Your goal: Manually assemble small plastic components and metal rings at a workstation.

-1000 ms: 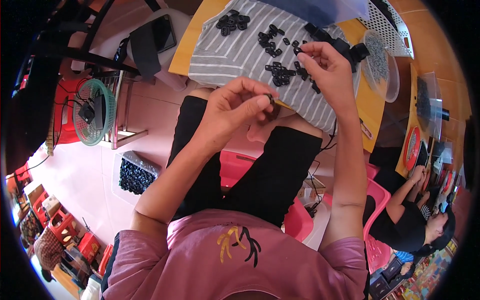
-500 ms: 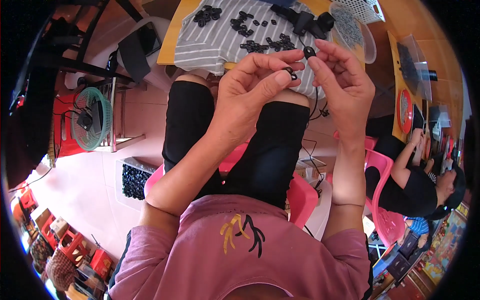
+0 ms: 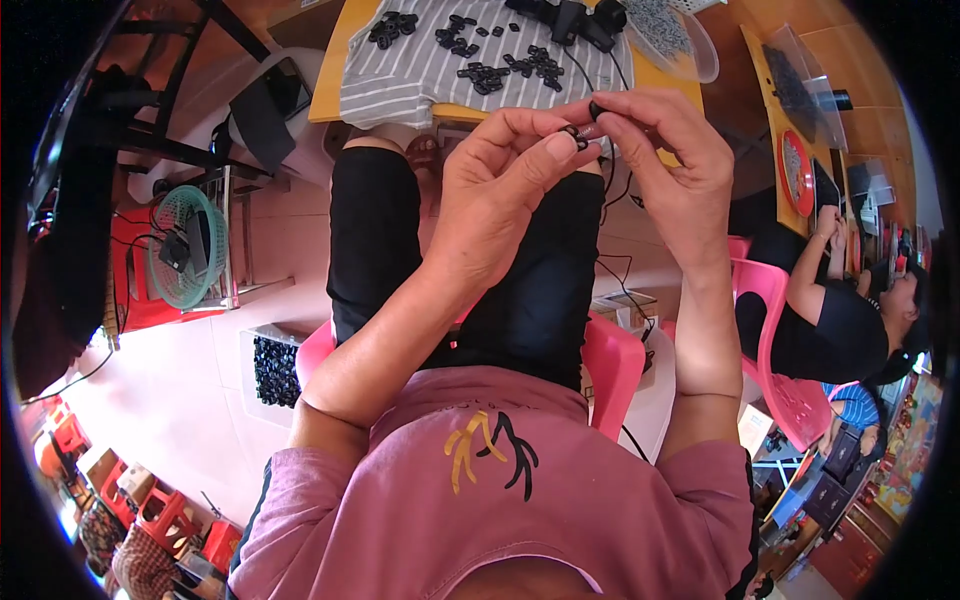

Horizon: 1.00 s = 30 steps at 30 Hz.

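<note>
My left hand (image 3: 500,185) pinches a small black plastic piece with a hole (image 3: 577,138) between thumb and forefinger. What looks like a tiny metal coil spring (image 3: 588,131) shows beside that piece, toward the other hand. Close by on the right, my right hand (image 3: 675,160) holds another small black piece (image 3: 597,110) between thumb and fingertips. The two pieces are near each other but apart. Both hands are raised above my lap, just in front of the table edge. Beyond them, loose black plastic pieces (image 3: 485,77) lie in several groups on a grey striped cloth (image 3: 385,95).
A black device with cables (image 3: 580,22) lies at the cloth's far right. Beside it sits a clear tub (image 3: 708,62) of small greyish parts. A box of black pieces (image 3: 275,370) stands on the floor at left, below a green basket (image 3: 188,245). Another person (image 3: 830,320) sits at right.
My hands have come closer together, the right one moving left and slightly down. The spring-like bit now shows between them. The whole view has shifted a little.
</note>
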Motion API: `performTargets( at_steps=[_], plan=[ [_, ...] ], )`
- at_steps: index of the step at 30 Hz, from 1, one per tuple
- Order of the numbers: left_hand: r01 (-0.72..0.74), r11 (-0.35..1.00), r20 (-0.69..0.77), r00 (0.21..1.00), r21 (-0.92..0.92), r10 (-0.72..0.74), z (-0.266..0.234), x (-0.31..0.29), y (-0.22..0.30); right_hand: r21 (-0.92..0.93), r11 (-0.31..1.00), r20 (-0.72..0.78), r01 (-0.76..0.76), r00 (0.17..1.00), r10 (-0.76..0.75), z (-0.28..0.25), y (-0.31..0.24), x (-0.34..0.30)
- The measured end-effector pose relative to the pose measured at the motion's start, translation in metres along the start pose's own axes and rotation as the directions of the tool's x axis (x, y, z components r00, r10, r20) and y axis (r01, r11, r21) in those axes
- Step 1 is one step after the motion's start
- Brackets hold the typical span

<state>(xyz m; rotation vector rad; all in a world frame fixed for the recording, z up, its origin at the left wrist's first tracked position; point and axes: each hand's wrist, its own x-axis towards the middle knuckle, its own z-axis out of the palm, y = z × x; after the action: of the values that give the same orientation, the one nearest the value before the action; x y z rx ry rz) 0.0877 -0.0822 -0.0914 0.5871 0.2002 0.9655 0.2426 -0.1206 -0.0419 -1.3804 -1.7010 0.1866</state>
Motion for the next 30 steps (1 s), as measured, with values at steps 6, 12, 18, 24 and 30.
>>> performTargets(
  at_steps=[6, 12, 18, 24, 30],
  plan=[
    [0.043, 0.999, 0.007, 0.999, -0.002, -0.043, 0.005, -0.009, -0.002, 0.377, 0.834, 0.01, -0.402, 0.903, 0.43, -0.01, -0.021, -0.01],
    [0.089, 0.994, -0.045, 0.995, 0.061, -0.086, 0.013, -0.014, -0.002, 0.49, 0.752, 0.033, -0.441, 0.871, 0.49, -0.021, -0.03, -0.017],
    [0.129, 0.979, 0.003, 0.991, 0.155, -0.131, 0.023, -0.019, 0.001, 0.423, 0.786, 0.045, -0.451, 0.877, 0.479, -0.031, -0.047, -0.025],
    [0.163, 0.96, 0.01, 0.985, 0.226, -0.17, 0.03, -0.026, 0.004, 0.385, 0.789, 0.052, -0.479, 0.865, 0.499, -0.038, -0.056, -0.032],
    [0.153, 0.972, -0.036, 0.988, 0.177, -0.149, 0.034, -0.028, 0.001, 0.315, 0.834, 0.03, -0.453, 0.883, 0.468, -0.037, -0.057, -0.036]
  ],
)
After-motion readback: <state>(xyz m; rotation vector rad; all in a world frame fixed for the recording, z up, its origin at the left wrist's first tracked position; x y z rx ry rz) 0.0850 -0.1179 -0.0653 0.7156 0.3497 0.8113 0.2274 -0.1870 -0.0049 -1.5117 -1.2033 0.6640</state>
